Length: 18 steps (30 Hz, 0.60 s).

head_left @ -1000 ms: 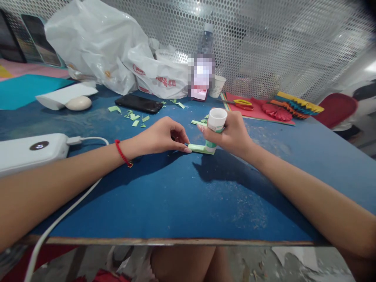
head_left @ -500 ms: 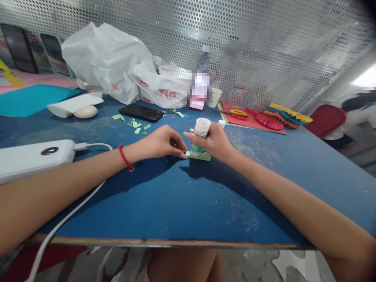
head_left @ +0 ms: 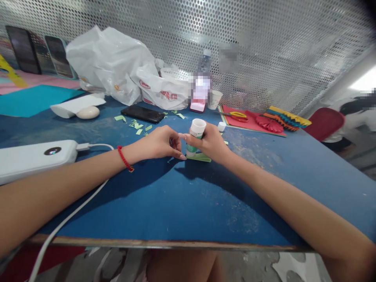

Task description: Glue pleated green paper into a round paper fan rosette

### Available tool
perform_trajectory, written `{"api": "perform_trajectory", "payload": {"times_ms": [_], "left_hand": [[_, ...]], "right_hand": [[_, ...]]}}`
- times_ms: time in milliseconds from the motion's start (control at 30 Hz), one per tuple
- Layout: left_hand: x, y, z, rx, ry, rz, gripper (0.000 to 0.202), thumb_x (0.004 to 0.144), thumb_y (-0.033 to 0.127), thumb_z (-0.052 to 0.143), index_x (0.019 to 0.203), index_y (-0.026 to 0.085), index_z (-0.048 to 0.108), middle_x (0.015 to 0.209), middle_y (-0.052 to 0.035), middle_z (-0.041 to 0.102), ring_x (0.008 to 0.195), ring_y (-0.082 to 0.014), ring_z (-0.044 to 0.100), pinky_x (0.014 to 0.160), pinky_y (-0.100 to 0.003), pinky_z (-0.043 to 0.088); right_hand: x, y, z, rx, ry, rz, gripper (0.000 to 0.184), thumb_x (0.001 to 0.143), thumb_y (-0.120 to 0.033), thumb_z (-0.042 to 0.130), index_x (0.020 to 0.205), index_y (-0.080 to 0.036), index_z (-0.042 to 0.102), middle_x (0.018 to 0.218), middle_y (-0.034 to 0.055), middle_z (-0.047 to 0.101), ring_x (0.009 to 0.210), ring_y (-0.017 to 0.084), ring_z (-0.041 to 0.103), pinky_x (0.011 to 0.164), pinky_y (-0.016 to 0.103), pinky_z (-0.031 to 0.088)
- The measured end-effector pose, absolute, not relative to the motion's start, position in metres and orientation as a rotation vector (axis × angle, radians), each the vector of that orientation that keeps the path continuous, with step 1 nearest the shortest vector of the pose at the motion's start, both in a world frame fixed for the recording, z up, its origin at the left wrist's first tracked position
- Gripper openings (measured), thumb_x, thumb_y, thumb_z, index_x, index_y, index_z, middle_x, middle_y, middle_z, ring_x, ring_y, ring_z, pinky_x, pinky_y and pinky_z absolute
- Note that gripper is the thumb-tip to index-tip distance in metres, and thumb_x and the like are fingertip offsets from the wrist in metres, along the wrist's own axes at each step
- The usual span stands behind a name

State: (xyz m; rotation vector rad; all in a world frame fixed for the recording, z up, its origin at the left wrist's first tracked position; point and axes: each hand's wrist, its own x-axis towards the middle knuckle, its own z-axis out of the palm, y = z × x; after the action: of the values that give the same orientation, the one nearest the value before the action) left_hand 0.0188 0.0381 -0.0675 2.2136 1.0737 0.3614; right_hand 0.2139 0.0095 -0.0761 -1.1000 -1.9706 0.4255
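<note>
My right hand (head_left: 212,142) grips a white and green glue stick (head_left: 194,135) upside down, its tip pressed on a folded light green paper strip (head_left: 200,157) lying on the blue table (head_left: 182,196). My left hand (head_left: 158,142), with a red cord on the wrist, has its fingers curled and its fingertips pinning the strip's left end. The glue stick's white cap (head_left: 221,126) lies just behind my right hand.
Green paper scraps (head_left: 136,125) and a black phone (head_left: 143,113) lie behind my hands. White plastic bags (head_left: 123,70), a bottle (head_left: 205,62), a paper cup (head_left: 215,98), scissors (head_left: 237,114) on red paper (head_left: 249,121) stand further back. A white power bank (head_left: 32,158) with cable lies left.
The glue stick has slid left along the strip toward my left fingertips. The view has shifted a little, and my left hand stays pressed on the strip.
</note>
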Motion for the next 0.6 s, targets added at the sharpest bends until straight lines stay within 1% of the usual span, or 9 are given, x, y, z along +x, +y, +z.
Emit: {"api": "perform_trajectory", "payload": {"times_ms": [133, 233, 367, 433, 533, 600], "left_hand": [[0.0189, 0.0380, -0.0682, 2.193, 1.056, 0.378, 0.033, 0.059, 0.046, 0.081, 0.062, 0.016, 0.066, 0.059, -0.0009, 0.065, 0.057, -0.0148, 0.057, 0.053, -0.025, 0.037], [0.0185, 0.0371, -0.0683, 2.199, 1.036, 0.395, 0.035, 0.060, 0.048, 0.080, 0.060, 0.017, 0.066, 0.058, -0.0011, 0.065, 0.057, -0.0152, 0.057, 0.053, -0.024, 0.037], [0.0180, 0.0369, -0.0691, 2.217, 1.008, 0.409, 0.038, 0.061, 0.053, 0.080, 0.060, 0.017, 0.066, 0.055, 0.0000, 0.063, 0.053, -0.0135, 0.054, 0.052, -0.024, 0.036], [0.0185, 0.0372, -0.0696, 2.222, 1.007, 0.434, 0.037, 0.060, 0.052, 0.081, 0.063, 0.017, 0.069, 0.057, 0.0001, 0.065, 0.056, -0.0139, 0.056, 0.053, -0.024, 0.038], [0.0201, 0.0371, -0.0707, 2.229, 1.008, 0.506, 0.033, 0.058, 0.044, 0.083, 0.074, 0.017, 0.073, 0.066, 0.0008, 0.068, 0.064, -0.0144, 0.059, 0.059, -0.023, 0.042], [0.0213, 0.0363, -0.0717, 2.228, 0.983, 0.533, 0.031, 0.059, 0.039, 0.083, 0.080, 0.018, 0.075, 0.070, 0.0019, 0.068, 0.066, -0.0133, 0.057, 0.062, -0.023, 0.043]], "right_hand": [[0.2115, 0.0087, -0.0728, -1.099, -1.997, 0.436, 0.051, 0.081, -0.064, 0.064, 0.067, -0.019, 0.045, 0.063, -0.0029, 0.045, 0.063, 0.011, 0.035, 0.059, 0.029, 0.024], [0.2105, 0.0087, -0.0707, -1.091, -2.017, 0.437, 0.046, 0.082, -0.058, 0.064, 0.067, -0.019, 0.044, 0.064, -0.0026, 0.046, 0.063, 0.010, 0.035, 0.059, 0.028, 0.024], [0.2106, 0.0088, -0.0695, -1.101, -2.046, 0.390, 0.037, 0.082, -0.048, 0.063, 0.067, -0.020, 0.044, 0.064, -0.0027, 0.048, 0.062, 0.010, 0.035, 0.059, 0.028, 0.024], [0.2119, 0.0087, -0.0694, -1.100, -2.053, 0.370, 0.035, 0.080, -0.046, 0.063, 0.067, -0.020, 0.043, 0.064, -0.0028, 0.049, 0.062, 0.010, 0.035, 0.058, 0.028, 0.024], [0.2156, 0.0078, -0.0690, -1.106, -2.056, 0.396, 0.036, 0.079, -0.048, 0.063, 0.067, -0.019, 0.044, 0.065, -0.0024, 0.050, 0.063, 0.010, 0.036, 0.059, 0.028, 0.025], [0.2184, 0.0064, -0.0679, -1.119, -2.050, 0.415, 0.037, 0.079, -0.050, 0.062, 0.067, -0.019, 0.046, 0.065, -0.0022, 0.050, 0.063, 0.010, 0.038, 0.058, 0.028, 0.025]]}}
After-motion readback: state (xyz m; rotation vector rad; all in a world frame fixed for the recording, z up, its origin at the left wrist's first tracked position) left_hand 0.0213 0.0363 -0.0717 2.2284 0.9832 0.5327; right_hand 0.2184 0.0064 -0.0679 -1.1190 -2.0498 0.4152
